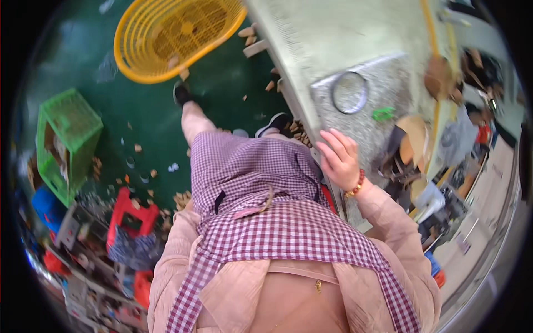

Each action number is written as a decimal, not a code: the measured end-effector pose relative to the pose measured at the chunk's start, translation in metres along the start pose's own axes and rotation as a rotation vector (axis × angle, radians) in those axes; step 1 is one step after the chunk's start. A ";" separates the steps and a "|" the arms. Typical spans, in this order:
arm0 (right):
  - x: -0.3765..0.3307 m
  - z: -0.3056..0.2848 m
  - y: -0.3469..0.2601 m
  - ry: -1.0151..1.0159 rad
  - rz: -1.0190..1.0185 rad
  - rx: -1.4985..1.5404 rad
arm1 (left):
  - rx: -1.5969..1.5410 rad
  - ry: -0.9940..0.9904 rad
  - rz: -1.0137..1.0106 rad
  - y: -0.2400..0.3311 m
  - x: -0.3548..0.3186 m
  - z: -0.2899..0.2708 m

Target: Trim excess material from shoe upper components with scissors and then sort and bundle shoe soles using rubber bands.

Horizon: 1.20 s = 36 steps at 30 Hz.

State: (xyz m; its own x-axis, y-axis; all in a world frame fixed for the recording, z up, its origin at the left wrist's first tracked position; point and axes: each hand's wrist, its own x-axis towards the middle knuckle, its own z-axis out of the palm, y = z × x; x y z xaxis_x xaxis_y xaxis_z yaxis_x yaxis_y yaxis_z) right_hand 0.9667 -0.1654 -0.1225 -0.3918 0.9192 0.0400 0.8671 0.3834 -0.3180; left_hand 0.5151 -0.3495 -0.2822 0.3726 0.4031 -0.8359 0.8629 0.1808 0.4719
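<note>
Pink shirt [230, 299] foremost — the right hand [344, 165] points forward-left, fingers [340, 145] loosely extended.

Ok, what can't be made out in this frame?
In the head view:
Left hand: hidden behind the purple-and-white checked cloth apron; its grip can't be told.
Yellow oval plastic basket: far rim cut off by the picture's top edge.
Green plastic crate: contents partly hidden by its walls.
Tan and dark brown curved pieces, right of the bare right hand: blurred, material unclear.
</note>
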 end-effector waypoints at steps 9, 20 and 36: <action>0.010 0.016 0.014 -0.238 -0.235 -0.206 | -0.853 -0.203 -0.473 0.084 0.095 -0.081; 0.027 0.016 0.011 -0.187 -0.238 -0.218 | -1.009 -0.102 0.004 -0.014 0.147 -0.069; -0.083 -0.103 -0.103 0.549 0.258 -0.346 | -0.230 0.601 1.117 0.251 0.171 -0.339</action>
State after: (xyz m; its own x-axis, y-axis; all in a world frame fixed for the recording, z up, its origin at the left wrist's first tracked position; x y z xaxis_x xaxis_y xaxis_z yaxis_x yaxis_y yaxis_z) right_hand 0.9421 -0.2721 0.0044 -0.0270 0.8621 0.5060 0.9954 0.0696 -0.0655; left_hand 0.6797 0.0686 -0.2119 0.5879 0.7625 0.2700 0.0836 -0.3892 0.9173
